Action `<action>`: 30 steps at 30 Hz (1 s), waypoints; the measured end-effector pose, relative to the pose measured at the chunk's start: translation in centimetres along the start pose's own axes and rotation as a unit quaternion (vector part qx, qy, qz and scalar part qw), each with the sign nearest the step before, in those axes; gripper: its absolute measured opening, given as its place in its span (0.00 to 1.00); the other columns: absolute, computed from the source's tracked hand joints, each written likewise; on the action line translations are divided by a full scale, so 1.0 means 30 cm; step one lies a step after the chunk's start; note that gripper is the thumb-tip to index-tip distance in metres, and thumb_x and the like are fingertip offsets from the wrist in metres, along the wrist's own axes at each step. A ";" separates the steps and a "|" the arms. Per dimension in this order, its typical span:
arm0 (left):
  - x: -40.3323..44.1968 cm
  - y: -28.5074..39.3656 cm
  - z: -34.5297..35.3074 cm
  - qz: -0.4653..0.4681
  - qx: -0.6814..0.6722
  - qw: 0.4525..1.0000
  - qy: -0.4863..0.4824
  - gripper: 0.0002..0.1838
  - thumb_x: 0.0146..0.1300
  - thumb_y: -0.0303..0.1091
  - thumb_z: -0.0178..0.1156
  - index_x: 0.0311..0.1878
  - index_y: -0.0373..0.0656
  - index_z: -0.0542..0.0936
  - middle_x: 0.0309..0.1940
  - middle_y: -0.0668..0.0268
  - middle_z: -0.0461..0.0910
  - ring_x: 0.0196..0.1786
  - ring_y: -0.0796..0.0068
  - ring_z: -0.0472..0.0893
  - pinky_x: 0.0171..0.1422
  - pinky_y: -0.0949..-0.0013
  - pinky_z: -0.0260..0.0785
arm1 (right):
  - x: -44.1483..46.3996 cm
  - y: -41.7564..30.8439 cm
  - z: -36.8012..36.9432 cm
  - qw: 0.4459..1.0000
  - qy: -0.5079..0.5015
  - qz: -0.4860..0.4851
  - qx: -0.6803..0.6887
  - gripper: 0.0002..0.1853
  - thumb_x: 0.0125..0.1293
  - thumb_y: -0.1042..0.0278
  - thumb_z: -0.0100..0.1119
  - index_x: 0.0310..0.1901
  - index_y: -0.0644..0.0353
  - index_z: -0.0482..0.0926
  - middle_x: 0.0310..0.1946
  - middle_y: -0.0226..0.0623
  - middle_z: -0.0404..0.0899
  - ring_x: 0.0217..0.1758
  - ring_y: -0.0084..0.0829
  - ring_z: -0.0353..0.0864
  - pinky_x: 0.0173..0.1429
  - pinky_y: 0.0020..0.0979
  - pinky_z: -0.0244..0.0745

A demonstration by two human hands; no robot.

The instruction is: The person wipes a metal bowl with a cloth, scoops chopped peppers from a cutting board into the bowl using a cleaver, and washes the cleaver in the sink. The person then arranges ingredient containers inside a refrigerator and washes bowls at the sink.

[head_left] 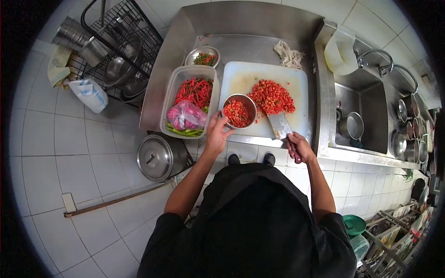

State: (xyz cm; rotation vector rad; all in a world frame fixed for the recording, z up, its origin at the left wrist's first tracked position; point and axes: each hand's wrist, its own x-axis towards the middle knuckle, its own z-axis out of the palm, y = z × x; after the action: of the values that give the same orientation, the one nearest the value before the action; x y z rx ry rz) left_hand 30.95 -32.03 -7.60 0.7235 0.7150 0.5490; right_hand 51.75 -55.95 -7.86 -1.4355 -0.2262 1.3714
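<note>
My left hand holds the rim and side of a metal bowl that contains chopped red chili. The bowl is over the left part of a white cutting board. My right hand is closed round the dark handle of a cleaver. The blade's far end touches the near edge of a pile of chopped red chili on the board. Left of the board, a plastic tub holds whole red chilies, green ones and a knotted bag of something pink.
A small metal dish with chili pieces stands behind the tub. A crumpled cloth lies behind the board. To the right is a sink with a pot. A lidded pot stands at the lower left, below a wire rack.
</note>
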 end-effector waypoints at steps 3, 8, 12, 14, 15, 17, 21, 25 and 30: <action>0.032 -0.010 -0.009 0.008 -0.003 1.000 0.001 0.38 0.61 0.34 0.57 0.69 0.35 0.48 0.52 0.63 0.70 0.50 0.72 0.72 0.54 0.50 0.68 | -0.037 -0.019 -0.010 1.000 0.005 0.002 -0.006 0.12 0.71 0.59 0.45 0.34 0.59 0.66 0.16 0.32 0.68 0.10 0.22 0.64 0.12 0.25 0.61; 0.065 -0.013 0.011 0.007 0.004 1.000 0.007 0.39 0.59 0.34 0.59 0.69 0.35 0.50 0.50 0.65 0.72 0.45 0.74 0.73 0.51 0.54 0.69 | -0.145 -0.156 0.003 0.999 0.004 0.022 -0.048 0.13 0.71 0.57 0.44 0.34 0.58 0.65 0.16 0.31 0.66 0.09 0.21 0.62 0.10 0.23 0.59; 0.090 -0.023 0.055 -0.003 0.026 1.000 0.005 0.40 0.58 0.34 0.61 0.69 0.35 0.51 0.46 0.67 0.74 0.41 0.76 0.74 0.49 0.57 0.68 | -0.225 -0.319 0.040 0.993 -0.003 0.041 -0.113 0.10 0.71 0.62 0.45 0.36 0.61 0.66 0.16 0.32 0.67 0.08 0.22 0.64 0.10 0.23 0.60; 0.104 -0.031 0.101 -0.006 0.027 1.000 -0.008 0.40 0.57 0.34 0.61 0.69 0.35 0.52 0.45 0.68 0.74 0.41 0.76 0.73 0.49 0.57 0.68 | -0.241 -0.459 0.099 0.970 -0.004 0.083 -0.229 0.11 0.70 0.62 0.46 0.36 0.62 0.68 0.16 0.31 0.69 0.09 0.21 0.66 0.09 0.23 0.60; 0.106 -0.039 0.118 -0.011 0.036 0.999 -0.017 0.40 0.57 0.34 0.61 0.68 0.35 0.52 0.44 0.68 0.75 0.41 0.77 0.73 0.49 0.57 0.69 | -0.231 -0.508 0.124 0.957 -0.011 0.095 -0.273 0.12 0.69 0.61 0.48 0.35 0.63 0.69 0.15 0.32 0.70 0.10 0.21 0.68 0.10 0.23 0.60; 0.113 -0.056 0.136 -0.017 0.037 0.998 -0.042 0.40 0.58 0.35 0.61 0.68 0.36 0.52 0.46 0.67 0.74 0.42 0.77 0.73 0.49 0.57 0.69 | -0.225 -0.620 0.212 0.912 -0.014 0.139 -0.386 0.14 0.67 0.60 0.49 0.34 0.64 0.71 0.16 0.32 0.71 0.12 0.21 0.70 0.10 0.24 0.62; 0.120 -0.084 0.157 -0.029 0.034 0.998 -0.051 0.38 0.58 0.35 0.60 0.68 0.37 0.53 0.50 0.65 0.72 0.49 0.73 0.72 0.51 0.55 0.69 | -0.241 -0.715 0.269 0.877 -0.008 0.143 -0.459 0.14 0.66 0.60 0.49 0.33 0.64 0.73 0.17 0.34 0.73 0.12 0.22 0.71 0.12 0.26 0.64; 0.127 -0.105 0.147 -0.048 -0.014 0.997 -0.065 0.32 0.60 0.35 0.58 0.66 0.40 0.58 0.53 0.64 0.70 0.55 0.70 0.70 0.54 0.51 0.69 | -0.300 -0.723 0.226 0.895 0.015 0.136 -0.425 0.12 0.66 0.62 0.49 0.34 0.64 0.73 0.16 0.34 0.72 0.11 0.23 0.70 0.11 0.26 0.63; 0.104 -0.053 0.144 -0.044 -0.031 0.996 -0.065 0.21 0.62 0.36 0.55 0.57 0.45 0.67 0.49 0.67 0.72 0.52 0.72 0.71 0.53 0.52 0.70 | -0.372 -0.532 0.093 0.974 0.050 0.067 -0.212 0.11 0.70 0.61 0.45 0.40 0.61 0.69 0.20 0.32 0.72 0.14 0.22 0.71 0.16 0.24 0.65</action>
State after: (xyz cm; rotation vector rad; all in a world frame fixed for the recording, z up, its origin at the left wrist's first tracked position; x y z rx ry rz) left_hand 36.48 -32.68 -7.68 0.6600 0.6025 0.4380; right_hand 54.14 -56.37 11.68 -1.8975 -0.3793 1.4085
